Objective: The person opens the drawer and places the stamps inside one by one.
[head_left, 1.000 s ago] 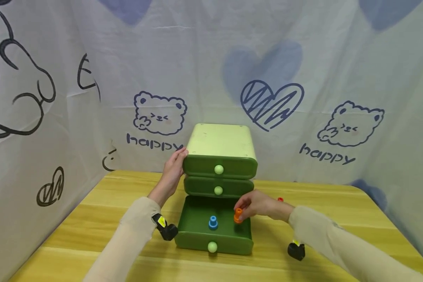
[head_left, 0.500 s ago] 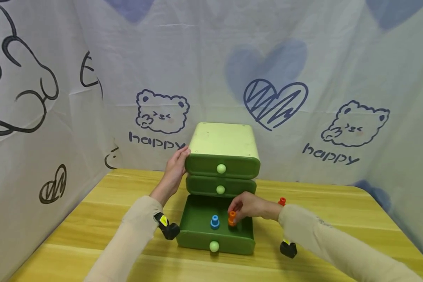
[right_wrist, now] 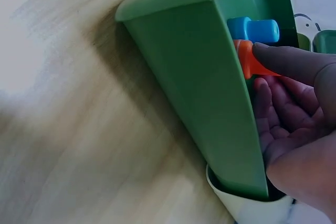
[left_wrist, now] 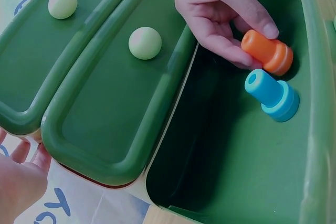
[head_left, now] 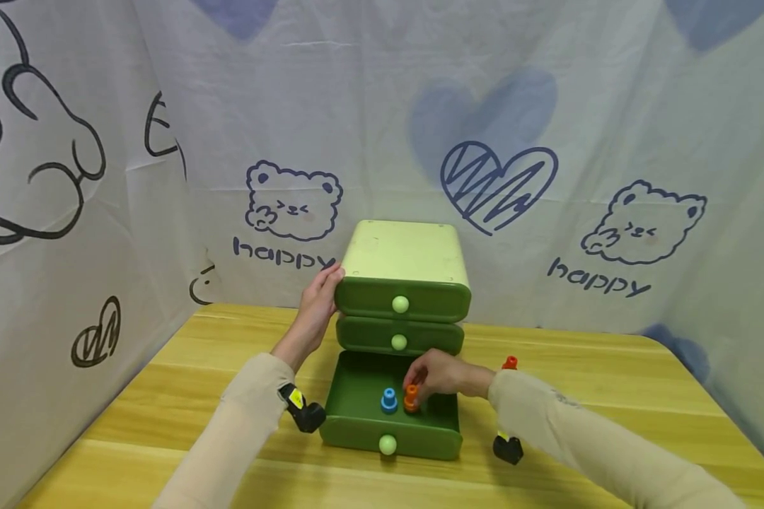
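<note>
My right hand (head_left: 442, 372) reaches into the pulled-out bottom drawer (head_left: 350, 433) and pinches an orange stepped plastic peg (head_left: 411, 400) between thumb and fingers. Right beside it a blue peg (left_wrist: 270, 95) of the same shape stands upright on the drawer floor, its narrow hollow end up. In the right wrist view my thumb lies on the orange peg's narrow part. My left hand (head_left: 312, 311) rests against the left side of the small green drawer cabinet (head_left: 407, 251), fingers extended near its upper front corner.
The middle drawer (head_left: 363, 336) and top drawer (head_left: 363, 297) are pushed in, each with a pale round knob. A red piece (head_left: 510, 363) stands on the wooden table (head_left: 586, 396) behind my right sleeve, partly hidden. A printed cloth (head_left: 382, 120) hangs behind.
My right hand has moved left and slightly lower in the drawer with the orange peg, bringing it beside the blue one. The left hand stays on the cabinet. More of the red piece shows.
</note>
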Available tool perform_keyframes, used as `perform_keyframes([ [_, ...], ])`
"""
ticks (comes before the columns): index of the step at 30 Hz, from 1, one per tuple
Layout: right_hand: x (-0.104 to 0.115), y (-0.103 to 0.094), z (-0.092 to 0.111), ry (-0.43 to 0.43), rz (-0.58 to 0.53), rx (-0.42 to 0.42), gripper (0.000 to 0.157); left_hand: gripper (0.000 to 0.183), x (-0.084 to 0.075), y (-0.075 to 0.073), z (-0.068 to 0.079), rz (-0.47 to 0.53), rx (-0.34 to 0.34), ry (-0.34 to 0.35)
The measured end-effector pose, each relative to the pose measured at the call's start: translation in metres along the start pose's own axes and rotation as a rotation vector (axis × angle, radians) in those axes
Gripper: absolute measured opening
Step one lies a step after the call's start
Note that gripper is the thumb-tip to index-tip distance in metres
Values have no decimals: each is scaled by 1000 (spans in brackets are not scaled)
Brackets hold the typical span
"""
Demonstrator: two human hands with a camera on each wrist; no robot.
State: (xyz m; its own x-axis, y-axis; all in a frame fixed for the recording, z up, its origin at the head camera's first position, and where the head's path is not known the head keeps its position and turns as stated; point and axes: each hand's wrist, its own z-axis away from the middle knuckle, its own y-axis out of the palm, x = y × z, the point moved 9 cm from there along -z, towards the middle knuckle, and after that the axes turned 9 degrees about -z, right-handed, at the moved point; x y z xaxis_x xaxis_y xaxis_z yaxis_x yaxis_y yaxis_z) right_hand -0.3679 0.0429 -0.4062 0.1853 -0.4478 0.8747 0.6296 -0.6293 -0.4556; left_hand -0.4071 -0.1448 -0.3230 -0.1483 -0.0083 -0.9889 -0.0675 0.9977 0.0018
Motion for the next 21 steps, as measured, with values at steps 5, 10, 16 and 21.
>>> perform_keyframes([
  [5,1,5,-3,-16,-4,6,20,56,-1,0,0,-3,-1,1],
  [10,0,6,-4,-24,-1,3,20,57,-1,0,1,-5,-1,5],
  [16,-1,6,-5,-23,-18,6,21,57,-1,0,1,-7,1,6],
  [21,-1,6,-5,-29,-35,6,21,57,0,0,1,-11,-4,-4],
])
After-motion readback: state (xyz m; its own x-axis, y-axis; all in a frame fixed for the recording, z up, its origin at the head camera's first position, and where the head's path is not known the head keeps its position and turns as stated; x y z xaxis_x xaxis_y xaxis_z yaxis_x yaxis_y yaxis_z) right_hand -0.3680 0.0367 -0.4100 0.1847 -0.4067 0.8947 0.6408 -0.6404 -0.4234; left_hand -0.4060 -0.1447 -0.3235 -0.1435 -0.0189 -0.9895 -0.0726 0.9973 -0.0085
